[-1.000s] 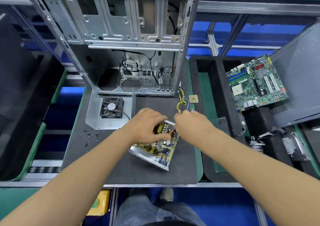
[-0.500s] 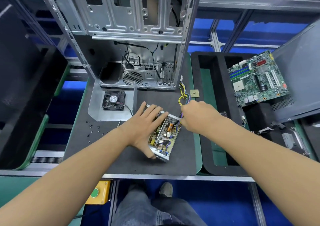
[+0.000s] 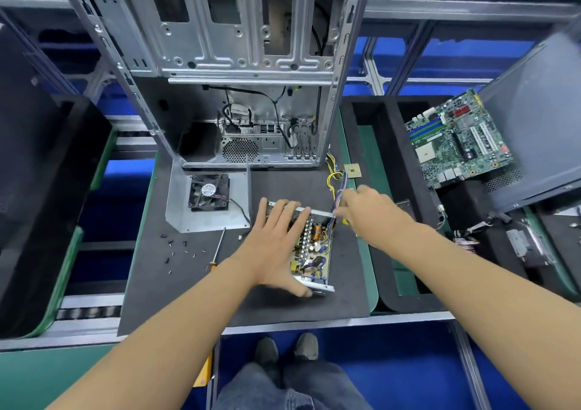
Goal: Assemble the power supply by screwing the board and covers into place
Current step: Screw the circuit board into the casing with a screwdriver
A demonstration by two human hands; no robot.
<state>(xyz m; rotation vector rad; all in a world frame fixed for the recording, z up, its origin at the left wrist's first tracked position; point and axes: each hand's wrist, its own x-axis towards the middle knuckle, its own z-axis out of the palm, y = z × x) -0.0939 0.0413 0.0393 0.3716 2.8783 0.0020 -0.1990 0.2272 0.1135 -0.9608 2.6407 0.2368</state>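
My left hand point(image 3: 276, 246) lies flat, fingers straight, on power supply point(image 3: 309, 249); its long axis runs away from me. Right hand point(image 3: 366, 210) pinches its cable bundle point(image 3: 338, 186).

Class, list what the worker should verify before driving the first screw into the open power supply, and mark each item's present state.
1. Power supply steadied by left hand: ok.
2. Wire bundle clear of the board, held by right hand: cannot tell.
3. Screwdriver in hand: not ok, lies on the mat.
4. Loose screws within reach: ok.
5. Fan cover fitted: not ok, lies apart.
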